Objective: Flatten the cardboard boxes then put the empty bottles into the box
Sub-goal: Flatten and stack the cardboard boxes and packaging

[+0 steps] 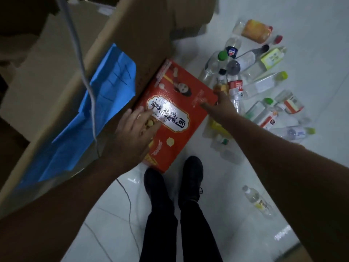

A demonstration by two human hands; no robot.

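A red printed cardboard box [175,118] lies on the white floor, partly under a large brown cardboard box [132,38] at the left. My left hand [132,133] rests flat on the red box's near left part, fingers spread. My right hand [221,104] touches the red box's right edge, fingers apart. Several empty plastic bottles [262,86] lie scattered on the floor to the right of the red box. One bottle [258,201] lies alone at the lower right.
A blue sheet [90,114] is stuck on the big brown box's side. A white cable [79,59] hangs in front of it. My two black shoes [173,184] stand just in front of the red box. A thin cable [130,208] runs along the floor tiles.
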